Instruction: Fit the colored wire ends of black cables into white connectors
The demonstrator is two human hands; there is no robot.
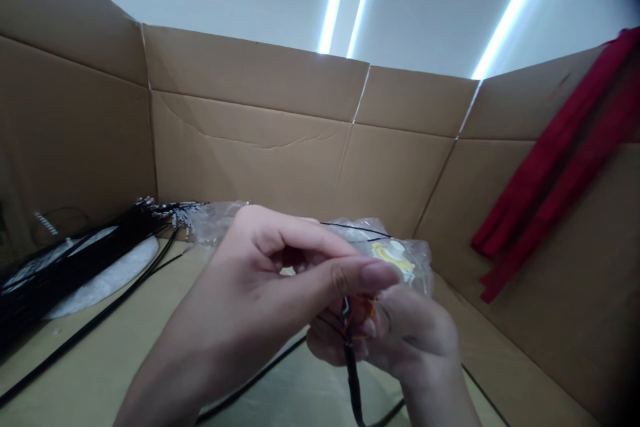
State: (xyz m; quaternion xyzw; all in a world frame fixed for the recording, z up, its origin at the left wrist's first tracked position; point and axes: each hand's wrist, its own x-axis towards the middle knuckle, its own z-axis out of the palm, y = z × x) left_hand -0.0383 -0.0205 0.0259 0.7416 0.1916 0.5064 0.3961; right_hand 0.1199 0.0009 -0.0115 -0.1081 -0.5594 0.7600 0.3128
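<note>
A black cable (pixel 353 377) rises from the bottom of the view, and its stripped end spreads into thin orange and red wires (pixel 364 313) between my hands. My left hand (pixel 280 273) is closed in a pinch, thumb against forefinger, over the tops of these wires; the exact spot under the thumb is hidden. Behind and below it, my right hand (pixel 420 333) has its fingers curled round the cable end, partly covered by my left thumb. Just beyond the hands lies a clear plastic bag (pixel 423 263) with a yellow and white piece (pixel 395 253) by it.
A thick bundle of black cables (pixel 75 260) with bare ends lies at left across a whitish round sheet (pixel 107 280). Loose black cable (pixel 95 320) crosses the table (pixel 125 360). Cardboard walls (pixel 250 140) stand around, with red straps (pixel 545 173) over the right one.
</note>
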